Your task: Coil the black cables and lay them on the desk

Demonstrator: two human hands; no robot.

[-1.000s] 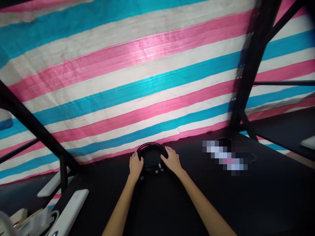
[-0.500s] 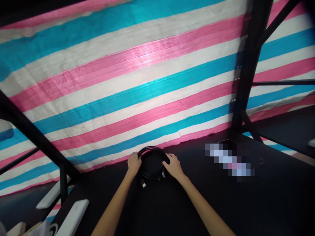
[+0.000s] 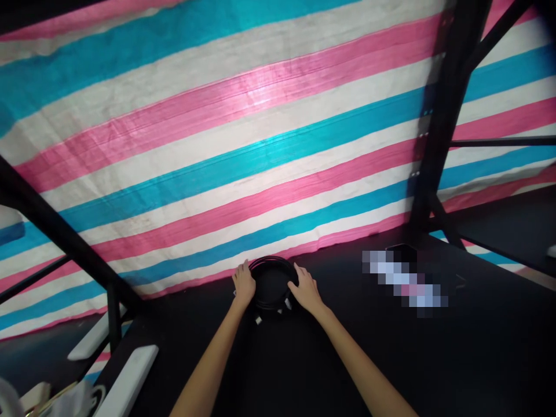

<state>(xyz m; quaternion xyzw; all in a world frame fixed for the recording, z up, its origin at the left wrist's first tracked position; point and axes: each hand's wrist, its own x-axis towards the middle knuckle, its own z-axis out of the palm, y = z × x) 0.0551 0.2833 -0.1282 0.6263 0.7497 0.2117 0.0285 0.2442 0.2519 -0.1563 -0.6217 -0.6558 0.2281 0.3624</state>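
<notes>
A black cable wound into a round coil (image 3: 271,272) lies on the black table (image 3: 391,359), close to the striped tarp behind it. My left hand (image 3: 243,285) grips the coil's left side with curled fingers. My right hand (image 3: 304,288) grips its right side the same way. Small light-coloured plug ends (image 3: 286,303) stick out at the coil's near edge between my hands.
A pink, blue and white striped tarp (image 3: 243,133) hangs behind the table. Black frame posts rise at the right (image 3: 443,116) and slant at the left (image 3: 56,231). A dark flat object (image 3: 402,253) lies to the right. White bars (image 3: 125,379) sit at lower left.
Both hands keep hold of the coil. They have shifted a little around its rim and the coil has turned slightly; the plug ends now show lower between my hands.
</notes>
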